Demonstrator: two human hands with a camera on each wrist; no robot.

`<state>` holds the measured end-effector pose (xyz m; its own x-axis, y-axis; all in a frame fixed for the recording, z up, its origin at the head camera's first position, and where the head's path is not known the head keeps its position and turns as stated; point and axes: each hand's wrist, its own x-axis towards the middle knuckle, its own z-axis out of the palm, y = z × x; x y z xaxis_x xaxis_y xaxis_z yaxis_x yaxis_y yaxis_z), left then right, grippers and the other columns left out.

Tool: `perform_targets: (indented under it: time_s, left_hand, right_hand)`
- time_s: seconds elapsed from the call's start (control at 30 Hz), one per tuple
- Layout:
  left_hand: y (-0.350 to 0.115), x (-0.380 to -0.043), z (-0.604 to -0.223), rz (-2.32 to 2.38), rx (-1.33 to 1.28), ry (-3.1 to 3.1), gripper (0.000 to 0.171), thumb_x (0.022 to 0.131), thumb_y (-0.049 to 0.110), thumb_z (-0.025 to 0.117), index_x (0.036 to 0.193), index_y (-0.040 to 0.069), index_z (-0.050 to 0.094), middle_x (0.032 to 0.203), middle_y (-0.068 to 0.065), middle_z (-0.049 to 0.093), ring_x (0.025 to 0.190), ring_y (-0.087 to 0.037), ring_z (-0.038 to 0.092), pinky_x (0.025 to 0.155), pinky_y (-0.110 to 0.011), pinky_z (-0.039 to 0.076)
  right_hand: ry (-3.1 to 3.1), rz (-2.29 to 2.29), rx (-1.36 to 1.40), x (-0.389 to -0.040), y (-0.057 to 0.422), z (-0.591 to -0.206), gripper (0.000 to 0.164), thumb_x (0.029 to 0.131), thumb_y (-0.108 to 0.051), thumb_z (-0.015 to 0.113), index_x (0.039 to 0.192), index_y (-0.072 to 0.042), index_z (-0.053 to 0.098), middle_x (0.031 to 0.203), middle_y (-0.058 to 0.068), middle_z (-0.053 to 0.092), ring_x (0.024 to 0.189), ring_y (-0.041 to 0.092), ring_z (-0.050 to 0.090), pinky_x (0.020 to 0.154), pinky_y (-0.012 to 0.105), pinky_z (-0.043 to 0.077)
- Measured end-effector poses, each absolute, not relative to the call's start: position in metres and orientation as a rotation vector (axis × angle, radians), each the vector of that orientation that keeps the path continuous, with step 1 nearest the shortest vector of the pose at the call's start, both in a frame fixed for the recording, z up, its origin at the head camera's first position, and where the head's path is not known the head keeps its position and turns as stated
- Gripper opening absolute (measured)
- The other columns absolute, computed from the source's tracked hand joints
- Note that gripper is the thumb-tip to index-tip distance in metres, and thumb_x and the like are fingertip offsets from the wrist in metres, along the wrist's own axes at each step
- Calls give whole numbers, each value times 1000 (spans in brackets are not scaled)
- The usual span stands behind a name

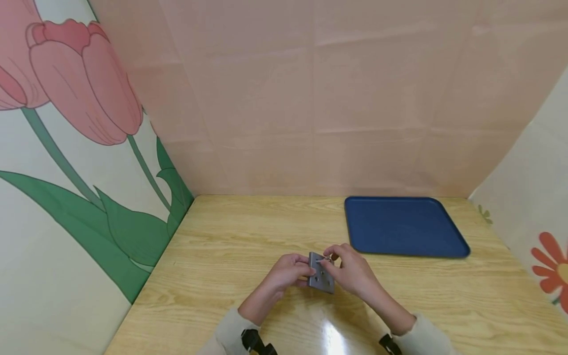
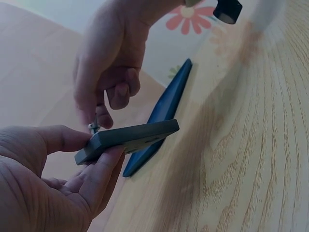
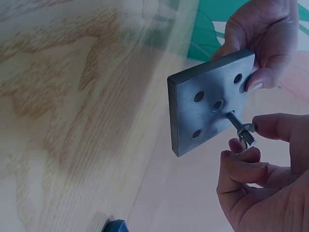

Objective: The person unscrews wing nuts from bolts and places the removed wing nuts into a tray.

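Observation:
A square grey metal plate (image 3: 186, 113) with several round holes is held up over the table, tilted. My left hand (image 1: 287, 271) grips it by one edge, thumb on one face and fingers on the other. A threaded bolt (image 3: 234, 120) stands out from a hole near the plate's edge, with a wing nut (image 3: 247, 127) partway along its thread. Thumb and forefinger of my right hand (image 1: 352, 270) pinch the wing nut from both sides, while the other fingers curl below. The bolt's head is hidden behind the plate.
A blue tray (image 1: 401, 227) lies at the back right of the wood-grain table (image 1: 248, 222), beyond my right hand. A plain pink sheet (image 1: 310, 98) hangs behind the table. Flower-printed sheets (image 1: 80, 88) stand along the left and right sides.

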<state>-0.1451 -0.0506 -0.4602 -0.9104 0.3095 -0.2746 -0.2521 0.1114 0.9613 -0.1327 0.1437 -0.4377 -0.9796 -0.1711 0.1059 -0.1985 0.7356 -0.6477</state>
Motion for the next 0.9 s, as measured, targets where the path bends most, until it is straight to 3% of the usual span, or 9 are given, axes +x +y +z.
perform_targets:
  time_s: [0.9]
  left_hand:
    - [-50,-146,-463,1850,60,1992,26,87,7,71,110,-5,67,98,-10,74,89,-23,72,72,-35,60]
  right_hand:
    - [-2867,1078,371,-128,141,-434,11,92,-18,74,103,-18,72,98,1,63,69,11,48,61,27,43]
